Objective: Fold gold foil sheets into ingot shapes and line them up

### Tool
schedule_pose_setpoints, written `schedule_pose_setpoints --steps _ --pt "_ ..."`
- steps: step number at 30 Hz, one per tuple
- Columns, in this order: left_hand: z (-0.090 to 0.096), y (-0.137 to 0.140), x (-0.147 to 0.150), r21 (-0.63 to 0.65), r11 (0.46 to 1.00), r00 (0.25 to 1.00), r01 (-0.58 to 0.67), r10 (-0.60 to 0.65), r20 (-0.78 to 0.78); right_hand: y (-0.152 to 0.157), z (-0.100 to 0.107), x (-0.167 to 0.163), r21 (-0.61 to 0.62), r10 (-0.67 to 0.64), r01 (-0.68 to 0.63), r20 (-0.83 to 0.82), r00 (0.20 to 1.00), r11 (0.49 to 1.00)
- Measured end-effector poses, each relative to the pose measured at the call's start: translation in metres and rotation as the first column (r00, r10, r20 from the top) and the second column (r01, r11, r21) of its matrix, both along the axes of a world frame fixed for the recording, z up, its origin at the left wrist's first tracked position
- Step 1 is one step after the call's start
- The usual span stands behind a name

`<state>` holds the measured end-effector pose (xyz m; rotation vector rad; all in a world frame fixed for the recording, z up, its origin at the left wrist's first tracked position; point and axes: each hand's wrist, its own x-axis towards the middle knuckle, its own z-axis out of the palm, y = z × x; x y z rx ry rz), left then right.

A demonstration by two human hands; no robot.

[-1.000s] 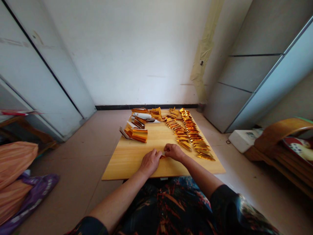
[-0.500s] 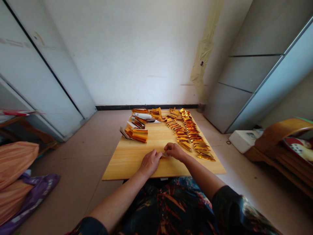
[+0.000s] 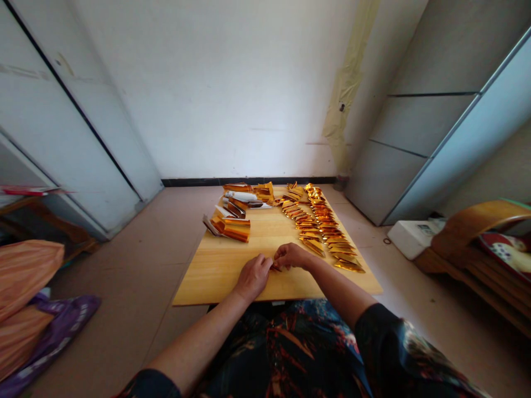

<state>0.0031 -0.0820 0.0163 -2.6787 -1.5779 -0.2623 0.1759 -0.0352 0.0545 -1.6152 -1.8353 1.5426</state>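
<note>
Near the front of a wooden table [image 3: 215, 271], my left hand [image 3: 254, 275] and my right hand [image 3: 291, 256] meet over a small piece of gold foil paper [image 3: 275, 268]. The fingers of both are closed on it, and they cover most of it. To the right lie rows of folded gold foil paper pieces [image 3: 342, 247], lined up toward the far edge. Flat and curled gold foil sheets [image 3: 237, 228] sit at the left, some with their pale backs showing.
A white roll-shaped object [image 3: 240, 196] lies among the far foil sheets. Past the table stands a white wall [image 3: 232, 99]. A grey refrigerator [image 3: 415, 121] and a wooden chair [image 3: 468, 232] are on the right; orange and purple bags [image 3: 29, 315] lie at left.
My right hand has shifted slightly left and its fingers have come closer to my left hand, covering more of the foil paper. The left hand has hardly moved.
</note>
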Motion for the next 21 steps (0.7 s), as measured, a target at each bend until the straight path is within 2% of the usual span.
schedule_pose_setpoints --steps 5,8,10,12,14,16,19,21 --pt "-0.006 0.001 -0.001 0.023 1.0 1.0 -0.002 0.002 0.011 -0.001 -0.003 -0.007 -0.005 0.04 -0.039 0.042 0.998 0.999" --pt "-0.008 0.002 -0.002 0.024 1.0 1.0 0.001 -0.002 0.02 -0.004 -0.002 -0.013 0.119 0.053 -0.075 0.183 0.982 0.99" --pt "-0.008 0.002 -0.002 0.017 1.0 1.0 0.007 -0.008 0.019 -0.006 -0.001 -0.016 0.264 0.069 -0.166 0.341 0.937 0.95" --pt "-0.008 0.002 -0.002 0.006 1.0 1.0 0.014 -0.014 0.012 -0.006 0.0 -0.018 0.381 0.058 -0.272 0.487 0.871 0.884" --pt "-0.007 0.002 -0.002 -0.006 1.0 1.0 0.016 -0.016 0.011 -0.005 0.0 -0.019 0.424 0.045 -0.33 0.557 0.829 0.843" --pt "-0.007 0.003 -0.002 -0.02 1.0 1.0 0.008 -0.007 0.01 -0.003 -0.001 -0.019 0.393 0.065 -0.331 0.557 0.828 0.858" --pt "-0.007 0.002 -0.002 -0.022 1.0 1.0 0.001 -0.001 -0.008 0.0 -0.001 -0.017 0.296 0.112 -0.291 0.499 0.86 0.91" --pt "-0.006 0.002 -0.002 -0.01 1.0 1.0 0.008 -0.008 -0.021 0.002 0.0 -0.016 0.271 0.13 -0.283 0.47 0.873 0.92"
